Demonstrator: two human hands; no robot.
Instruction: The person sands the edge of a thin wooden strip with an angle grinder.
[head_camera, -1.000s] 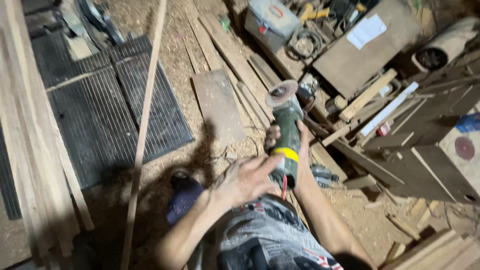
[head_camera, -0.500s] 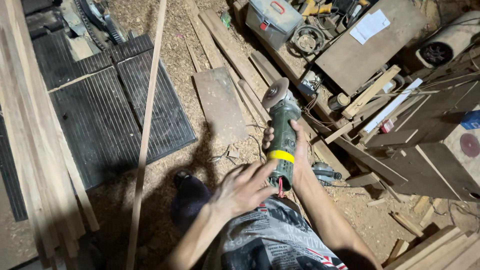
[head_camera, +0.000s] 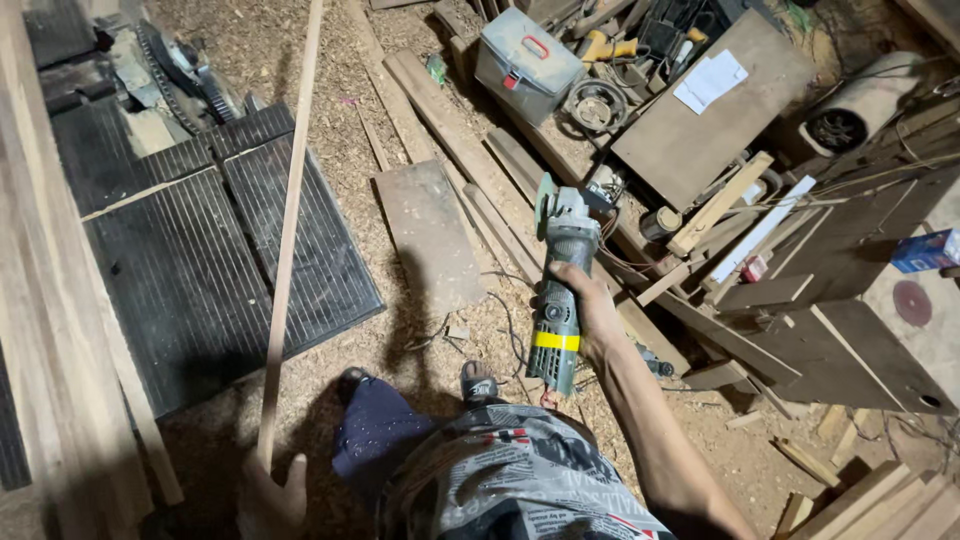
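Sawdust floor (head_camera: 330, 70) under ribbed mats (head_camera: 200, 270).

grinder (head_camera: 560, 290): green body, yellow band, disc end pointing away, held above the sawdust floor in my right hand (head_camera: 590, 310)
wood strip (head_camera: 285, 240): long, thin, pale, its near end at my left hand (head_camera: 270, 495)

A grey toolbox (head_camera: 527, 63) with a red handle sits on the sawdust-covered floor (head_camera: 340, 70). Just right of the toolbox lies a round motor part (head_camera: 594, 106), and further right a brown board (head_camera: 700, 110) carrying a white paper sheet (head_camera: 709, 81). Well left of the toolbox lie dark ribbed mats (head_camera: 200, 260). Below the toolbox lies a flat worn plank (head_camera: 428, 235). Far right of it sits a blue box (head_camera: 925, 250).
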